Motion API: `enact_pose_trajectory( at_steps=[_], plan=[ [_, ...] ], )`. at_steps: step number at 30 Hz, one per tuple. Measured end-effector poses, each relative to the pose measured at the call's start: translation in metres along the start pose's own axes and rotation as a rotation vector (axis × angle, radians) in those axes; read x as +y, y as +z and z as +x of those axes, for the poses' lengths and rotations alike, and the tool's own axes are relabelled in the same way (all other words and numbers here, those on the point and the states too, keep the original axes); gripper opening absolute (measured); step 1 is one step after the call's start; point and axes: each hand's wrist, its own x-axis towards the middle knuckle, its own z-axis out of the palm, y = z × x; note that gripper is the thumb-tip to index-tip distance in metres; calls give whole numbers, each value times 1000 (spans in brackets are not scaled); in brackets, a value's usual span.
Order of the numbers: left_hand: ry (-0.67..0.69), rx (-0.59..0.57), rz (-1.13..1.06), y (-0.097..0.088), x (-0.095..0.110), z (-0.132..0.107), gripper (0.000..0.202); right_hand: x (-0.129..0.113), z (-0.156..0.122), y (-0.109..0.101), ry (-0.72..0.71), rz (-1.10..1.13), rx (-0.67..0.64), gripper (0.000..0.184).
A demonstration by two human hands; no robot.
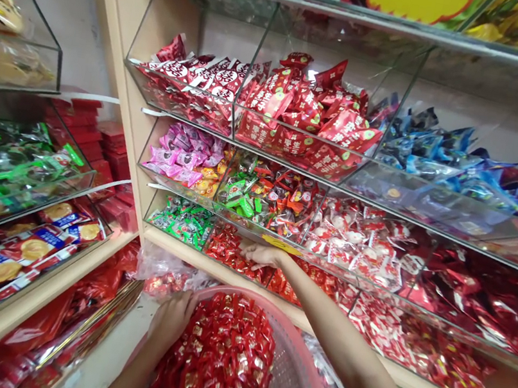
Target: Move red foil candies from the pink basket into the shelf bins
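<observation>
Shop shelving [115,69], clear bins [415,193] apparently keeping sweets [208,76] sorted by kind. Pink basket [296,381] with red-wrapped candies [226,345] sits just below, likely for easy reach. Left hand [172,317] lies over its rim, fingers close together; underside hidden, can't tell grip. Right hand [263,256], fingers loosely parted, is at low-bin red sweets [227,244].

Soft indoor light glints on the red wrappers [229,345]; the right edge blurs and darkens.

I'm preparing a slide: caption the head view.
Right hand at shelved red sweets, left hand at a pink basket.
</observation>
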Motion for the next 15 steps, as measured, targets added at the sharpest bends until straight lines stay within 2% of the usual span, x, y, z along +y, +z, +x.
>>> enact_pose_trajectory(
  at_steps=[4, 8, 11, 13, 15],
  plan=[
    [8, 15, 7, 2, -1, 0, 45, 8, -4, -1, -6, 51, -154, 33],
    [9, 21, 21, 3, -1, 0, 45, 12, -6, -1, -119, -140, -84, 37],
    [19, 24, 13, 2, -1, -1, 45, 11, -8, 1, -175, -313, -4, 26],
    [14, 27, 18, 2, -1, -1, 45, 10, -9, 3, -148, -346, 25, 17],
    [8, 27, 26, 2, -1, -1, 46, 10, -8, 4, -69, -261, 34, 15]
  ],
)
